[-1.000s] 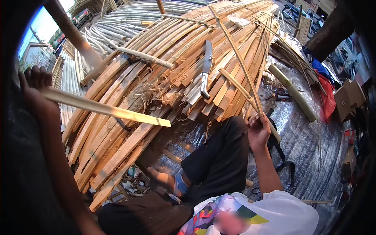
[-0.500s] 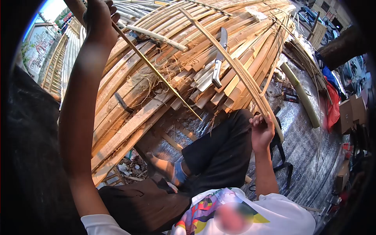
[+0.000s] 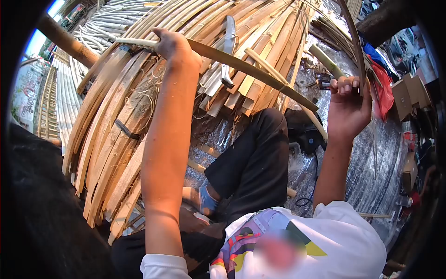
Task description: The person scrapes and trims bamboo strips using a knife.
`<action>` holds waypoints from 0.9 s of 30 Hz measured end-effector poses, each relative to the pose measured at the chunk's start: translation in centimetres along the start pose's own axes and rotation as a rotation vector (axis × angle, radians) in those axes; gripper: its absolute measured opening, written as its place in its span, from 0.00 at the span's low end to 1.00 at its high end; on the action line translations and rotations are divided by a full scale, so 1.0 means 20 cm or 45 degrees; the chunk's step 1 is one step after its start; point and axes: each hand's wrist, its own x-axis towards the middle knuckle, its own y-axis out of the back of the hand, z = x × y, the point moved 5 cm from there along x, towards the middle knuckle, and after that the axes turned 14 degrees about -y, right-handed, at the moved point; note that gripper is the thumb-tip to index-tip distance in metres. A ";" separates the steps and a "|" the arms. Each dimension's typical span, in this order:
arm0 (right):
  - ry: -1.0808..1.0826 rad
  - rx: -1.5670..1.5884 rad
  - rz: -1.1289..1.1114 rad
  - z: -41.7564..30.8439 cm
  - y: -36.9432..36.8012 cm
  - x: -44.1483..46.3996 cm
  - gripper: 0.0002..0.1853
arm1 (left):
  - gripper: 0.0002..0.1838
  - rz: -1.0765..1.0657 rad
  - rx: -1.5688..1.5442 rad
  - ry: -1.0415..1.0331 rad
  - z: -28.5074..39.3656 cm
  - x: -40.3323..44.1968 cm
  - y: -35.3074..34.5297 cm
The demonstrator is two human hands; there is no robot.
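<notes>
My left hand (image 3: 179,50) is closed around one end of a flat bamboo strip (image 3: 246,66), which slants down to the right above the pile. To the right, my raised right hand (image 3: 349,104) pinches a second, darker curved strip (image 3: 354,35) between thumb and fingers; this strip rises out of the top of the view. A machete (image 3: 228,49) with a dark handle end lies on the split bamboo pile (image 3: 265,28), beneath and beyond the left hand's strip. Another narrow light strip (image 3: 267,65) rests there, partly behind the held one.
Split bamboo lengths (image 3: 100,153) fan out at the left, with a dark strap (image 3: 126,130) across them. My bent leg (image 3: 253,158) is in front of the pile. Silvery sheeting (image 3: 357,162) covers the ground at right, near a green bamboo piece (image 3: 327,60) and cardboard boxes (image 3: 409,97).
My left hand has come down and right with its strip, which now crosses above the machete. My right hand has risen to the right, its strip now pointing upward. The view has shifted.
</notes>
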 end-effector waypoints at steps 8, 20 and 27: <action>-0.068 -0.021 0.049 0.06 0.07 -0.04 0.13 | 0.45 -0.354 0.295 0.390 -0.63 -0.11 -0.07; -0.931 0.032 -0.133 0.96 -0.32 -0.45 0.11 | 0.40 -0.837 0.816 -0.302 0.40 0.43 0.38; -1.487 0.301 -0.468 1.33 -0.47 -0.72 0.11 | 0.34 -0.298 0.140 -0.589 1.13 0.59 1.00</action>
